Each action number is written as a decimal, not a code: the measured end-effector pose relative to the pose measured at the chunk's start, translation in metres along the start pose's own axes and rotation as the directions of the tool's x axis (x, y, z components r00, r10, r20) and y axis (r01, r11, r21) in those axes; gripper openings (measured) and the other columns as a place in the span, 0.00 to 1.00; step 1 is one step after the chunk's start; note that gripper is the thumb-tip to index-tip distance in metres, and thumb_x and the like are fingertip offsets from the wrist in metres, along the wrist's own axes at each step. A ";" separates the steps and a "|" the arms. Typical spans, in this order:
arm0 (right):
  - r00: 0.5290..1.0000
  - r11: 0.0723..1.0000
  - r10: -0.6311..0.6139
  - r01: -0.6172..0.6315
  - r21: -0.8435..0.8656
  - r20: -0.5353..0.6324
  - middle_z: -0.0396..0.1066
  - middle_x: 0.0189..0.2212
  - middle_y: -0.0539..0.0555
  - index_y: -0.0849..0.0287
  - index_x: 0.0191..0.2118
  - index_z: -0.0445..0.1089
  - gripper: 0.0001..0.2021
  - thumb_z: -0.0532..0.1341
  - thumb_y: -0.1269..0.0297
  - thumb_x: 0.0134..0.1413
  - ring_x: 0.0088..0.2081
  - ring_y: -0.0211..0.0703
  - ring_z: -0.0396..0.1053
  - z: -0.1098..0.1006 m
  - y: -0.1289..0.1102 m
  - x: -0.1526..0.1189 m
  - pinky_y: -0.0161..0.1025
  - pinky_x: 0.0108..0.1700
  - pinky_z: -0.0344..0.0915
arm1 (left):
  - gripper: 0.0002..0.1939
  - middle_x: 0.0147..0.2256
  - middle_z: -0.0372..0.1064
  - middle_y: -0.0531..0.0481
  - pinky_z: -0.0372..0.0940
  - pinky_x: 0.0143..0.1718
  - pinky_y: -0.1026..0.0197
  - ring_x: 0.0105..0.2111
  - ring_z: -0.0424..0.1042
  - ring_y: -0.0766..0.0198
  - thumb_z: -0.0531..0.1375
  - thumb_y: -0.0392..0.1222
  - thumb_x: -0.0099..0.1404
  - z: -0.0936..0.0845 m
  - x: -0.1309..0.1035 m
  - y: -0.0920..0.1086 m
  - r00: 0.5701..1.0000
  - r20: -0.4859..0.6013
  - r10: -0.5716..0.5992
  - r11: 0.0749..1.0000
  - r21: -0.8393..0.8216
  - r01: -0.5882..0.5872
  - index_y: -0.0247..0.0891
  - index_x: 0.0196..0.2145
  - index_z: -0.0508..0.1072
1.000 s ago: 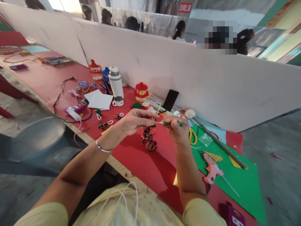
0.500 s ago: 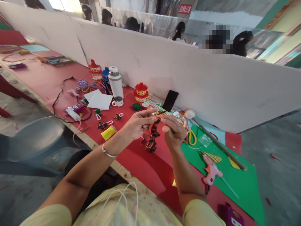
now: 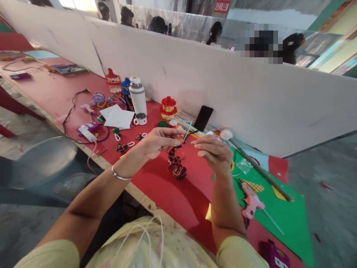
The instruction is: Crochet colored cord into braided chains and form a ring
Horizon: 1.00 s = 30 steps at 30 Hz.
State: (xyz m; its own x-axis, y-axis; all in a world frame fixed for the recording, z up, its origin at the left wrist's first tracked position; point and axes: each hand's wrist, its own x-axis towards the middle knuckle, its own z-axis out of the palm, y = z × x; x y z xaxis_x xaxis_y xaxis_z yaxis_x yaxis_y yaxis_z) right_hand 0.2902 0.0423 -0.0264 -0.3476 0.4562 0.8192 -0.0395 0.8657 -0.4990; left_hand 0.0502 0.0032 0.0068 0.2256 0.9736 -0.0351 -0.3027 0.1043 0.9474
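On the near side of the black phone (image 3: pixel 203 118), a worker's left hand (image 3: pixel 159 142) pinches dark, orange-flecked yarn (image 3: pixel 174 159); the right hand (image 3: pixel 214 150) grips a thin hook (image 3: pixel 189 142). The yarn ball (image 3: pixel 180 172) lies nearer the worker than the phone. Hooking a stitch, it seems; the next move calls for steady tension.

The left arm (image 3: pixel 96 204) and right arm (image 3: pixel 227 206) reach forward, elbows bent, toward the black phone (image 3: pixel 203 118). Left of it, the left hand (image 3: pixel 160 142) pinches with thumb and forefinger; the right hand (image 3: pixel 214 150), on the phone's near side, curls loosely, fingertips close to the other's yet apart.
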 end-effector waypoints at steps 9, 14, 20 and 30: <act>0.997 1.000 -0.012 0.013 0.013 -0.080 0.85 0.41 0.52 0.43 0.45 0.83 0.09 0.71 0.56 0.59 0.39 0.48 0.82 0.006 -0.004 0.000 0.50 0.44 0.78 | 0.22 0.28 0.76 0.50 0.51 0.21 0.67 0.23 0.66 0.72 0.77 0.36 0.47 0.001 0.001 0.001 1.000 0.022 0.013 1.000 -0.016 -0.013 0.38 0.42 0.87; 0.976 1.000 0.015 -0.015 0.002 -0.219 0.85 0.39 0.51 0.43 0.42 0.84 0.09 0.70 0.49 0.58 0.39 0.48 0.82 0.026 -0.001 -0.002 0.50 0.44 0.77 | 0.23 0.25 0.70 0.54 0.46 0.18 0.67 0.21 0.59 0.76 0.78 0.35 0.47 0.009 0.002 -0.008 0.997 -0.028 0.066 0.988 -0.141 -0.070 0.40 0.44 0.86; 0.846 0.846 0.407 -0.208 0.491 -0.344 0.84 0.35 0.50 0.46 0.36 0.83 0.13 0.72 0.45 0.54 0.36 0.43 0.80 0.051 0.011 -0.010 0.40 0.35 0.75 | 0.21 0.24 0.69 0.55 0.43 0.17 0.69 0.19 0.55 0.78 0.78 0.37 0.48 0.016 0.005 -0.010 0.998 -0.016 0.053 0.973 -0.223 -0.056 0.40 0.42 0.86; 0.703 0.614 0.651 -0.268 0.742 -0.285 0.82 0.32 0.47 0.49 0.32 0.82 0.16 0.76 0.43 0.44 0.29 0.36 0.76 0.056 0.008 -0.005 0.36 0.35 0.74 | 0.16 0.29 0.78 0.50 0.53 0.19 0.69 0.22 0.63 0.74 0.78 0.38 0.49 0.027 0.011 -0.011 0.922 -0.176 0.344 0.930 -0.073 -0.361 0.42 0.38 0.87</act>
State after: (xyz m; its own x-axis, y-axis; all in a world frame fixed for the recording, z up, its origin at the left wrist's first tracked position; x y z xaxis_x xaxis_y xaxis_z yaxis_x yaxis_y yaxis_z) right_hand 0.2396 0.0348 -0.0503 -0.0033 0.9434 0.3318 -0.6264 0.2567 -0.7360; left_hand 0.0808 0.0070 0.0047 -0.0595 0.9696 0.2375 -0.4307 -0.2396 0.8701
